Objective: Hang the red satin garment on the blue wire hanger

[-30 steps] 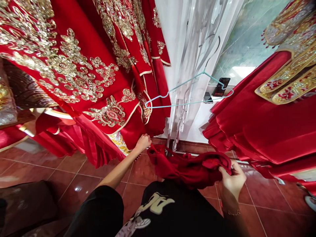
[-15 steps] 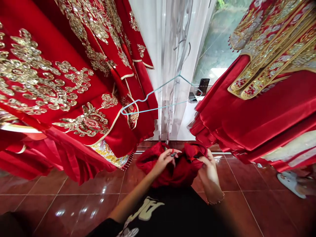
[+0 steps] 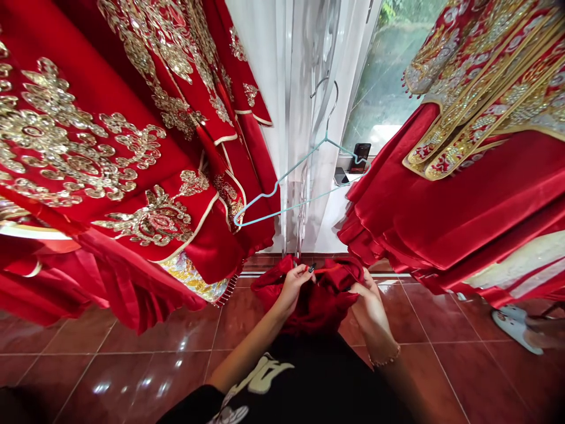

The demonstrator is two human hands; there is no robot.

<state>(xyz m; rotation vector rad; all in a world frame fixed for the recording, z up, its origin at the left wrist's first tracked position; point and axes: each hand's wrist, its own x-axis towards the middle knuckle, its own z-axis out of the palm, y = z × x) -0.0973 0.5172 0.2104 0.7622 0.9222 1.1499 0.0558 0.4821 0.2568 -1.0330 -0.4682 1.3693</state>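
The person's left hand [image 3: 291, 288] and right hand [image 3: 368, 309] are both gripping a crumpled deep-red satin garment [image 3: 309, 309], holding it up over the floor just in front of a black T-shirt with a cream print [image 3: 265, 377]. The bundle is sitting between the two hands, its long axis running roughly side to side, and neither hand is clearly nearer to it. The left fingers are pinching together on its upper edge, beside a tiny dark speck too small to identify, while the right fingers are curling closed into a fold on the far side.

Around them, a red robe with gold sequinned embroidery [image 3: 88, 147] is hanging on the left and a red satin robe with gold-beaded panels [image 3: 441, 212] is hanging on the right — both are reaching low over polished terracotta floor tiles [image 3: 132, 347]. Between the robes, a bare pale-blue wire hanger [image 3: 282, 203] is dangling before a sheer white curtain [image 3: 260, 70]. Beyond it, a black smartphone [image 3: 361, 158] is standing propped by a window [image 3: 384, 65], with a second phone [image 3: 341, 176] lying just beside it, and a white slipper [image 3: 514, 330] is showing at the right.
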